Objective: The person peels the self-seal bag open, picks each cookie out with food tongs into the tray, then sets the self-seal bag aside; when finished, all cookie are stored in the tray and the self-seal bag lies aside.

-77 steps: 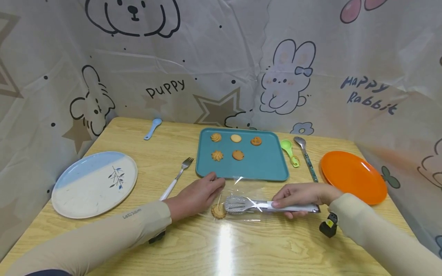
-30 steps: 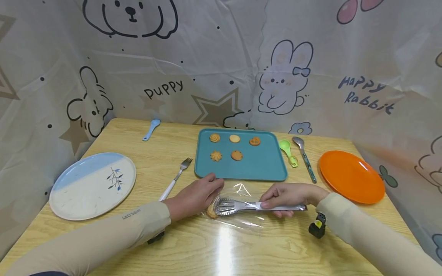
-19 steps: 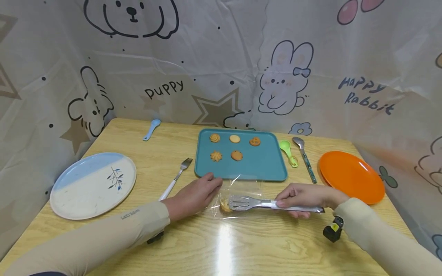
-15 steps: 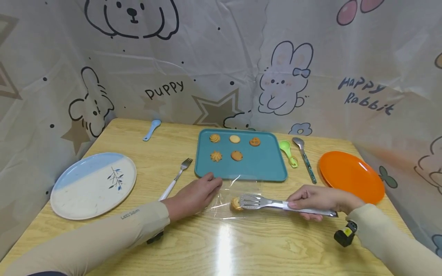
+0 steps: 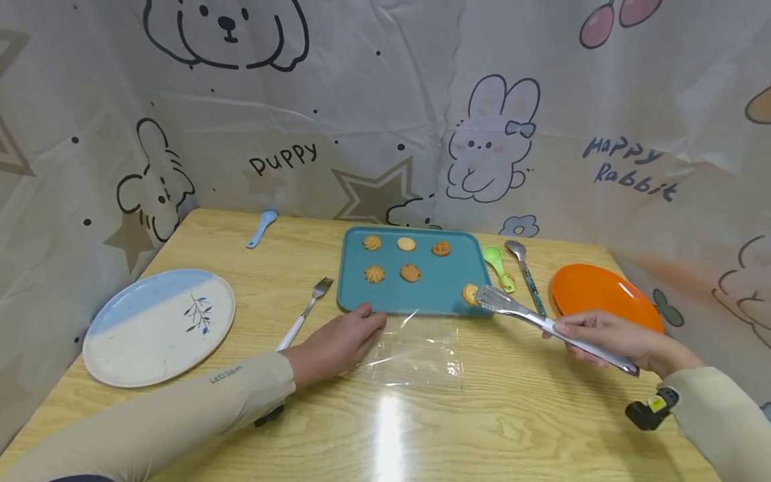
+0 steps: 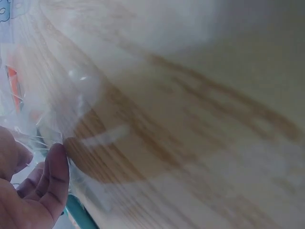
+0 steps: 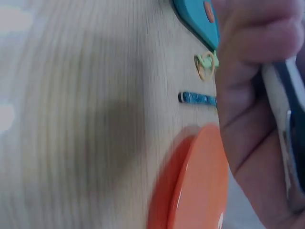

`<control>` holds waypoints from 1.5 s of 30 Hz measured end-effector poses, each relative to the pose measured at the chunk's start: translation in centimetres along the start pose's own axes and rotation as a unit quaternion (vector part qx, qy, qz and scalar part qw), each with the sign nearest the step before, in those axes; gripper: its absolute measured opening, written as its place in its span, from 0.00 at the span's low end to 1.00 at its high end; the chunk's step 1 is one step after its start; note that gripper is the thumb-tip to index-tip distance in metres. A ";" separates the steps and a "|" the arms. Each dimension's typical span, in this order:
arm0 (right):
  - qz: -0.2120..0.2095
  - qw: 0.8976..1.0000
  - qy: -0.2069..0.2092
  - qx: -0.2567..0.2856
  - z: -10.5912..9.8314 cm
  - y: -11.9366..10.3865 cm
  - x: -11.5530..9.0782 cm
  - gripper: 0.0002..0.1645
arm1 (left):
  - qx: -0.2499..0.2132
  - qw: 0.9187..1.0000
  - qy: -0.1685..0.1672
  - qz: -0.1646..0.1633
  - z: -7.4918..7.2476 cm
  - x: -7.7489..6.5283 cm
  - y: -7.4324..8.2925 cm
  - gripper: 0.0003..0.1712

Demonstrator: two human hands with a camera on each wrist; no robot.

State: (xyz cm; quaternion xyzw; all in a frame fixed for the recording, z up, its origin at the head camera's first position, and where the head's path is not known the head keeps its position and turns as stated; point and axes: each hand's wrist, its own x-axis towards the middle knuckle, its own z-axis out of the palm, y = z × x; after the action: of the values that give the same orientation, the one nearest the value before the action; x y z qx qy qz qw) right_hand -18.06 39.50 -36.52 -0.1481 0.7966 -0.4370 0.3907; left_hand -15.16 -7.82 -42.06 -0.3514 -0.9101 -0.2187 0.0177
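Note:
My right hand (image 5: 596, 335) grips a pair of metal tongs (image 5: 524, 311) by its white handles. The tongs' slotted tip holds a round cookie (image 5: 470, 294) over the tray's near right corner. On the teal tray (image 5: 446, 294) lie several cookies in two rows, a pretzel-shaped cookie (image 5: 441, 249) among them. My left hand (image 5: 343, 341) pinches the left edge of a clear plastic bag (image 5: 415, 351), which lies flat on the table before the tray. In the left wrist view the bag's creased film (image 6: 28, 124) shows by my fingers.
A white-and-blue plate (image 5: 159, 328) stands at the left, an orange plate (image 5: 602, 294) at the right. A fork (image 5: 306, 313) lies left of the tray. A blue spoon (image 5: 262, 229) is at the back; a green spoon (image 5: 498, 268) and a metal spoon (image 5: 527, 278) lie right of the tray.
With the tongs, my right hand has drawn the cookie rightward out of the bag and carried it to the tray's near right corner. My left hand has stayed on the bag.

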 end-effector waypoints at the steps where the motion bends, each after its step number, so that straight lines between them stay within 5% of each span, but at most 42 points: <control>1: 0.010 1.000 0.020 -0.008 -0.1 -0.1 0.3 0.24 | 0.002 1.000 0.001 0.002 0.0 0.0 0.0 0.04; 9: 0.087 0.991 0.100 0.017 1.0 -1.6 3.6 0.33 | 0.008 1.000 0.002 0.020 0.2 0.4 0.3 0.03; 20: 0.067 0.994 0.082 0.019 2.0 -1.9 5.2 0.32 | 0.004 1.000 -0.001 0.006 0.2 0.3 0.4 0.03; 28: 0.069 0.995 0.074 0.005 1.8 -2.1 4.2 0.32 | -0.007 1.000 -0.004 0.007 0.5 0.4 0.7 0.04; 34: 0.062 0.991 0.120 -0.025 1.8 -2.5 2.9 0.33 | 0.001 1.000 0.004 0.012 0.4 0.5 0.7 0.04; 39: 0.014 0.985 0.157 -0.064 2.3 -2.0 1.2 0.28 | 0.005 1.000 0.007 0.012 0.4 0.6 0.9 0.04; 45: -0.025 0.960 0.228 -0.159 3.2 0.2 -1.8 0.25 | 0.021 1.000 0.008 0.008 0.5 0.7 0.9 0.05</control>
State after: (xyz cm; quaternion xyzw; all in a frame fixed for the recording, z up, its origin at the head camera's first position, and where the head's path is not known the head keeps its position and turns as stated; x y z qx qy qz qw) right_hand -14.48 38.77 -36.84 -0.1245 0.9199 -0.3362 0.1590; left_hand -15.05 -6.57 -42.01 -0.3561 -0.9116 -0.2022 0.0345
